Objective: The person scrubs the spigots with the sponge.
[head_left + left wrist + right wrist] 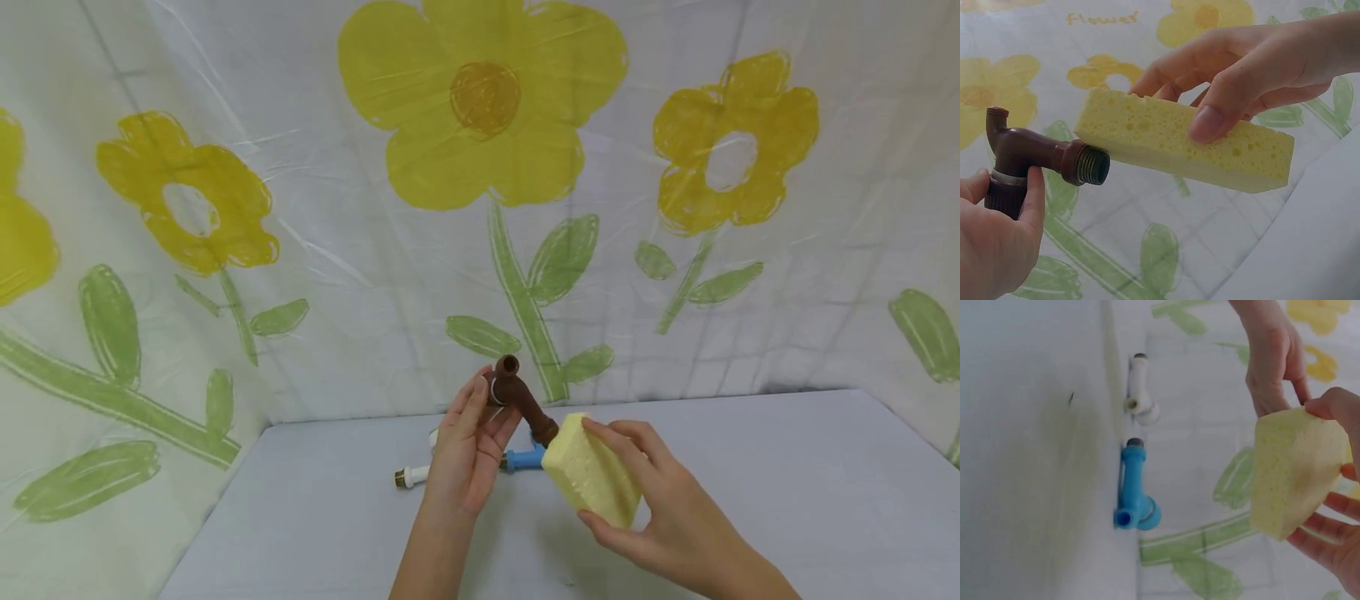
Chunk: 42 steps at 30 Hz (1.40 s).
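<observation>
My left hand [468,454] grips a brown plastic water tap [527,407] by its ribbed knob, holding it up above the table. The tap's threaded inlet [1094,165] points toward the right hand, and its spout turns upward. In my right hand [671,504] is a thick yellow sponge [588,471], pinched between thumb and fingers. One end of the sponge [1147,131] comes right up to the collar behind the tap's thread. From the right wrist view, the sponge [1285,475] hides the brown tap.
Behind the hands, a blue tap [1135,487] and a white tap [1139,387] lie on the pale table [315,508], partly covered by the left hand and brown tap in the head view. A sheet printed with yellow flowers [487,150] hangs at the table's back edge.
</observation>
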### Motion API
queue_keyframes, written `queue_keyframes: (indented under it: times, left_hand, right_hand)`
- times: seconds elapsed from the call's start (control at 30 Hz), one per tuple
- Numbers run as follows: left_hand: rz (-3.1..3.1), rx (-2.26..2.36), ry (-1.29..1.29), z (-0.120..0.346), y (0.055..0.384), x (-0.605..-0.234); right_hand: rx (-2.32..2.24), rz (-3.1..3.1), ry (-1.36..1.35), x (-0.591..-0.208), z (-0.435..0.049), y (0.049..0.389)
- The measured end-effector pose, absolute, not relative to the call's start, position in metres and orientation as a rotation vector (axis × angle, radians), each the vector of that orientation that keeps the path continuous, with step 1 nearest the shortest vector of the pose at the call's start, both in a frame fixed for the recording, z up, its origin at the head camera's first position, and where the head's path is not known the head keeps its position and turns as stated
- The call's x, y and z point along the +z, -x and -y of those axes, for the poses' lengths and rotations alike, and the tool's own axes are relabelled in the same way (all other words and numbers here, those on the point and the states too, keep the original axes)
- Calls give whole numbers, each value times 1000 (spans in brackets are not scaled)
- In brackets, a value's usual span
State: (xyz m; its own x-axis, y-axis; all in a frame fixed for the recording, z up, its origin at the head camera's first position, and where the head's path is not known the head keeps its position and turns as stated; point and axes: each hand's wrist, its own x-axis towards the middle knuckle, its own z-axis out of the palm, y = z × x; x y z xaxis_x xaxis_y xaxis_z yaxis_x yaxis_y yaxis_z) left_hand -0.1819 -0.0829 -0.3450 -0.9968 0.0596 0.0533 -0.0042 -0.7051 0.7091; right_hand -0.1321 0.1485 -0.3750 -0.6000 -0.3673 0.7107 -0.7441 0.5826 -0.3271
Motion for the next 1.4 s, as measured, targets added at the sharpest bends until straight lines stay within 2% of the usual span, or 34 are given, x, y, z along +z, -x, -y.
queue_keyframes:
  times: [0.73,1.4]
  left_hand:
    - [-1283,2674,-162,56,173,-351]
    - [-1510,2338,-398,62,172,-352]
  right_hand:
    - [871,2082,-816,-375,-147,140]
    - [966,2024,-707,-375,-153,141]
